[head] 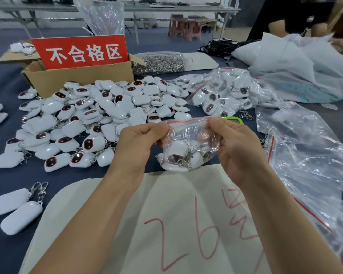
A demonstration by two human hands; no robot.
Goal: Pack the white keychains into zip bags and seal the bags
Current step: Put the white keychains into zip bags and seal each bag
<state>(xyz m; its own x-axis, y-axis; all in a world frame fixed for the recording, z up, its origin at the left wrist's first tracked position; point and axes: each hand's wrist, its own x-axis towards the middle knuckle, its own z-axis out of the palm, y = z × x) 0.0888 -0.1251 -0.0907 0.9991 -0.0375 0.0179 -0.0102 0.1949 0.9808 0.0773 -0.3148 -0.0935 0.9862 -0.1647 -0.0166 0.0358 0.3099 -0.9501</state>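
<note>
A clear zip bag point(188, 135) with a red strip along its top hangs between my hands above the table. White keychains point(177, 155) with metal clasps lie in its bottom. My left hand point(139, 141) pinches the left end of the strip. At the right end my right hand point(234, 143) pinches the strip too. A big heap of loose white keychains point(99, 113) with dark faces covers the blue table behind and to the left. Two more keychains point(16, 210) lie at the near left.
A cardboard box point(77, 78) with a red sign stands at the back left. Filled zip bags point(222, 93) pile up at the back right, empty zip bags point(305, 161) at the right. A white sheet point(147, 224) with red writing lies under my arms. Another person point(297, 18) sits far right.
</note>
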